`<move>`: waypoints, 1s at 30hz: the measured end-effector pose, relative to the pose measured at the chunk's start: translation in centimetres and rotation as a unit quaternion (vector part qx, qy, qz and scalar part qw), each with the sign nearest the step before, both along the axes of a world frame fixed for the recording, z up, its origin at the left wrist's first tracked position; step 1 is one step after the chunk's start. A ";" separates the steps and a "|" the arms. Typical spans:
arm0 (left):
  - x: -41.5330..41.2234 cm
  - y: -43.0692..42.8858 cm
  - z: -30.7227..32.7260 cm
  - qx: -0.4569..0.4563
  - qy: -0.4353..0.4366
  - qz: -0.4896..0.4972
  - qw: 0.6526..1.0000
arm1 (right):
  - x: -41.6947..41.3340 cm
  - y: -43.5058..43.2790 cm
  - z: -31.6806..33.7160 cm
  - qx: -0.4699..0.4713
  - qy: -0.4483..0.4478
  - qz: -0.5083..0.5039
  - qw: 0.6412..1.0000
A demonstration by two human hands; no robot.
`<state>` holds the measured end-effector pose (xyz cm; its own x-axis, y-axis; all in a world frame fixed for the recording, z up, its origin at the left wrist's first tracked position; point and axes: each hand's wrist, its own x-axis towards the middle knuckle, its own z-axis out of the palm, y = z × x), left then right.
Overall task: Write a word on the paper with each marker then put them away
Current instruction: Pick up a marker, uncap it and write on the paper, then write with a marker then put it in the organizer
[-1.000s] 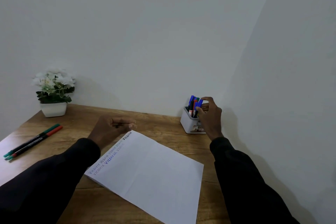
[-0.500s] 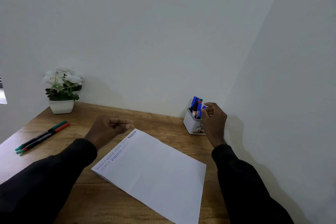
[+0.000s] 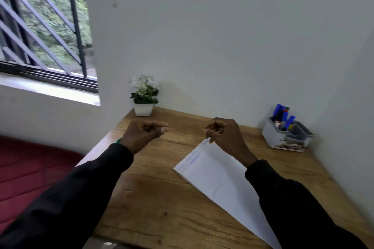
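The white paper (image 3: 218, 178) lies at an angle on the wooden desk (image 3: 162, 198), with small written words along its far edge. My right hand (image 3: 224, 135) hovers over the paper's far corner with curled fingers and holds nothing. My left hand (image 3: 144, 132) is a loose fist above the desk's left side, also holding nothing. Several blue, red and green markers (image 3: 282, 116) stand in the white holder (image 3: 271, 137) at the back right. A green marker tip (image 3: 118, 140) peeks out beside my left wrist; the rest is hidden by my arm.
A small white pot of white flowers (image 3: 144, 95) stands at the desk's back left corner against the wall. A barred window (image 3: 40, 26) is at the upper left. A red surface (image 3: 30, 168) lies below the desk's left edge.
My right hand has left the marker holder and moved left over the paper's corner. The view has swung left, showing the window. My left hand stays curled.
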<state>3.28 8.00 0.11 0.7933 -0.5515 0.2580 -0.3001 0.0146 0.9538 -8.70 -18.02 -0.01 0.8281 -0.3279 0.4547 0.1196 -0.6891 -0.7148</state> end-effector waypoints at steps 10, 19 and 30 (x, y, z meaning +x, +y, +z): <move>2.1 6.8 0.0 -0.009 0.010 0.082 0.997 | 7.2 6.3 -0.5 -0.049 0.041 0.092 0.994; 3.7 8.5 -1.3 -0.010 0.051 0.116 0.992 | 12.8 10.5 -2.5 -0.203 0.097 0.166 0.960; 4.2 8.1 -1.9 -0.002 0.053 0.126 0.991 | 14.5 12.5 -3.5 -0.300 0.137 0.201 0.923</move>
<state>7.50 16.06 -1.83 0.9285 -0.3317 0.1672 -0.1920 -0.0433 0.9804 5.76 -5.48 -3.55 0.9386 0.2734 0.2106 0.3235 -0.9095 -0.2611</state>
